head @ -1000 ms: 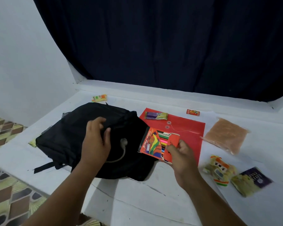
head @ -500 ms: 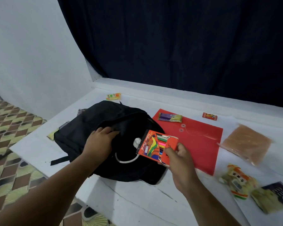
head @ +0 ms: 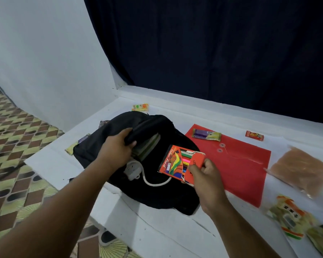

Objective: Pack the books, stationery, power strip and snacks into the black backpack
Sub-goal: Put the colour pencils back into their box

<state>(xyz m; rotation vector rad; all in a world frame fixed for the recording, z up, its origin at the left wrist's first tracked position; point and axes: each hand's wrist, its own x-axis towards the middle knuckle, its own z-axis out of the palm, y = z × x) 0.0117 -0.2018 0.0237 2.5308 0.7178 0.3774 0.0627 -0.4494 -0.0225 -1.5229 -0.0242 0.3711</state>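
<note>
Holding one pencil box point(head: 177, 162), one backpack point(head: 153, 190).

snack packets point(head: 295, 223) blurred at right edge, books point(head: 147, 148) mostly hidden inside backpack point(head: 157, 192)

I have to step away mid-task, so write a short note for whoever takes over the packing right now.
Left hand grips the black backpack flap, holding it open. Right hand holds the colour pencil box over the opening.
Done: books and power strip sit inside.
Left: pencil box, red folder, purple snack bar, other snack packets on the table.
</note>
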